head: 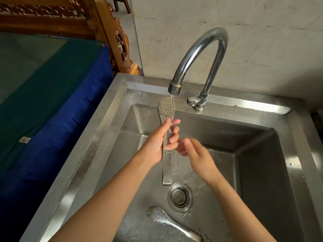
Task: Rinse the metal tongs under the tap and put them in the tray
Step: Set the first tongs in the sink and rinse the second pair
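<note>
My left hand (pixel 158 140) is wrapped around the middle of the metal tongs (pixel 166 137), holding them nearly upright over the sink (pixel 108 119), their perforated head (pixel 165 106) up beside the tap (pixel 197 55). Water (pixel 173 109) runs from the spout down onto the head and my fingertips. My right hand (pixel 195 152) hangs just beside the tongs with fingers loosely spread, gripping nothing (it is blurred, so I cannot tell whether it touches them). A perforated spoon (pixel 167 220) lies on the sink floor near the drain strainer (pixel 180 197).
</note>
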